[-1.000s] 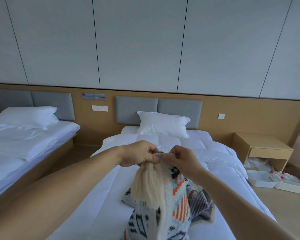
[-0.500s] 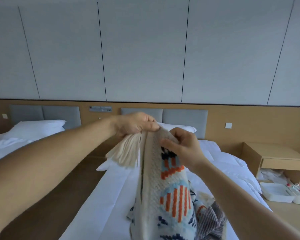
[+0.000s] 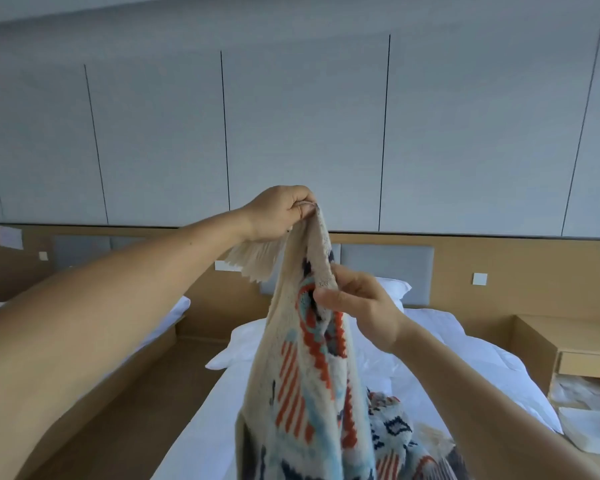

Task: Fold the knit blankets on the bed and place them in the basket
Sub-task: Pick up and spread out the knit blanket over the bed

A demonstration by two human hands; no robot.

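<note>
Cream knit blanket with orange-blue pattern [image 3: 302, 393] hangs over white bed [image 3: 201, 427]. Left hand [image 3: 279, 214] pinches fringed top corner; right hand [image 3: 357, 306] pinches edge lower down. Soft, limp, likely stretchy; best gripped at corners. Basket not visible.

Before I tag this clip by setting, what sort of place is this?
Probably a hotel twin room: a white-sheeted single bed with a second white bed beside it, grey padded headboards on a wood-panelled wall, and a light wooden bedside table.
</note>
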